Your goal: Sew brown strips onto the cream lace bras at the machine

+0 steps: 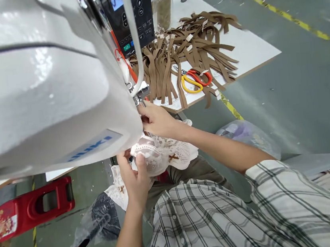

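Note:
A white lace bra point(154, 157) with small brown bows hangs over my lap, just below the head of a white sewing machine point(45, 102). My left hand point(134, 179) pinches the edge of the bra, thumb in front and fingers partly behind the lace. Up near the needle area, my right hand point(158, 118) has its fingers bent together beside the presser foot. The machine head hides part of its fingertips, so what they hold cannot be made out. The lace falls just beneath that hand.
Many brown straps point(172, 58) lie on the white table point(260, 51), with red-and-yellow scissors point(194, 82) on them. A control panel point(132, 19) stands behind the machine. To the left is a red plastic piece point(33, 207); plastic bags point(251, 141) sit on the floor at right.

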Demonstrator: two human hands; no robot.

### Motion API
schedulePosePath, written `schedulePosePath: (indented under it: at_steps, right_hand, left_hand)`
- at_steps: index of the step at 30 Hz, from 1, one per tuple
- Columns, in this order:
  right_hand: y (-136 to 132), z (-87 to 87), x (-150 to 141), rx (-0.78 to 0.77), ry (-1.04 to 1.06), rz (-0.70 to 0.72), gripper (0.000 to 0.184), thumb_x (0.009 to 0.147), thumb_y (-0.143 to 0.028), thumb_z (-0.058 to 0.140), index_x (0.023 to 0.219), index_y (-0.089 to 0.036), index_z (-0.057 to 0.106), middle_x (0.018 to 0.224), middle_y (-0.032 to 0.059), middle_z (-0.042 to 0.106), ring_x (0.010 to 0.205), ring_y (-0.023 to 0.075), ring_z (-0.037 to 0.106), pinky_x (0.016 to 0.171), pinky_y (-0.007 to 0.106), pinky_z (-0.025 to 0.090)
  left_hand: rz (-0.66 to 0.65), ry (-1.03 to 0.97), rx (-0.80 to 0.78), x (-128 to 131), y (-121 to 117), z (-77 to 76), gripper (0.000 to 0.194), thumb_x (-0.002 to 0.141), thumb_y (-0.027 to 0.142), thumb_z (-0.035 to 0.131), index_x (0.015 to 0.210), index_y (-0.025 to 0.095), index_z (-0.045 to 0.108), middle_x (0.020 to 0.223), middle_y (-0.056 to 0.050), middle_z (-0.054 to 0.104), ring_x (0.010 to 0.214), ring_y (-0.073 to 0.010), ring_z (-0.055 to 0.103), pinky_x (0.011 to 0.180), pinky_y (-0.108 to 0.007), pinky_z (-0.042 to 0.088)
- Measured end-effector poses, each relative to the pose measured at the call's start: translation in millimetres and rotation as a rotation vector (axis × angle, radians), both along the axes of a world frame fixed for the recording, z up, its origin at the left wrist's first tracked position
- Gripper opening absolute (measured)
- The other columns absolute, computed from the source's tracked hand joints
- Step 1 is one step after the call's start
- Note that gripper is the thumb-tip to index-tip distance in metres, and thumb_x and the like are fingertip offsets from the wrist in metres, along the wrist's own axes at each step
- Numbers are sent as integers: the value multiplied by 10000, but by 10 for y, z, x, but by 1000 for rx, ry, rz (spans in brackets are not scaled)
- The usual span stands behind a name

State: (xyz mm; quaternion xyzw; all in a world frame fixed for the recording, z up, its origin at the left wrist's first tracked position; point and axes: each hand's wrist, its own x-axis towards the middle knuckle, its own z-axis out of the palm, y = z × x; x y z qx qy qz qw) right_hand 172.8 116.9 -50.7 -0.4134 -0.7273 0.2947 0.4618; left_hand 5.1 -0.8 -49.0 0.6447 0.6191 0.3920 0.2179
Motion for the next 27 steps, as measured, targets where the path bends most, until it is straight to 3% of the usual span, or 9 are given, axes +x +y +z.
schedulePosePath:
  at_steps: [9,14,27]
  right_hand:
    - [10,10,-19,-16,16,2,76,795,-125,552,808,-199,541,940,33,591,924,173,571,776,277,421]
    - [4,24,-27,-43,28,-5,81,791,-114,571,801,-193,557,985,46,611,934,170,586,791,276,428]
    - [-35,55,-44,-80,73,10,81,795,-126,600,763,-191,564,960,37,617,922,167,581,794,279,429]
  left_hand:
    - [12,-10,-145,-90,75,24,423,896,516,599,1143,174,571,980,-67,660,819,-185,632,735,-289,488]
    - [54,-20,-130,-97,84,74,356,898,532,572,936,180,611,776,-15,611,693,-155,569,642,-253,446]
    - [93,0,-93,-91,64,131,336,910,506,557,883,179,633,780,-17,622,682,-145,556,626,-243,434]
